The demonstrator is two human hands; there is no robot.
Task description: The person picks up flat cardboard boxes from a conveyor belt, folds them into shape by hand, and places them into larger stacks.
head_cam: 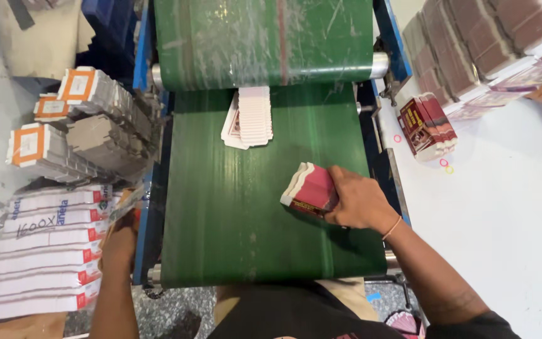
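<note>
Slippage threatens the fanned pink carton stack (pixel 308 188) clasped edgewise by the right hand (pixel 359 202) on the green belt (pixel 221 213), while the left hand (pixel 120 242), grip unclear, rests beside white bundles (pixel 45 251).

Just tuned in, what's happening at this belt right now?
A person stands at the end of a green conveyor belt. The right hand grips a stack of flat red cartons on the belt. The left hand is down at the belt's left edge, by the white carton stacks. More white flat cartons lie further up the belt.

Black short-sleeved shirt, thin orange band on right wrist (pixel 391 228)
</note>
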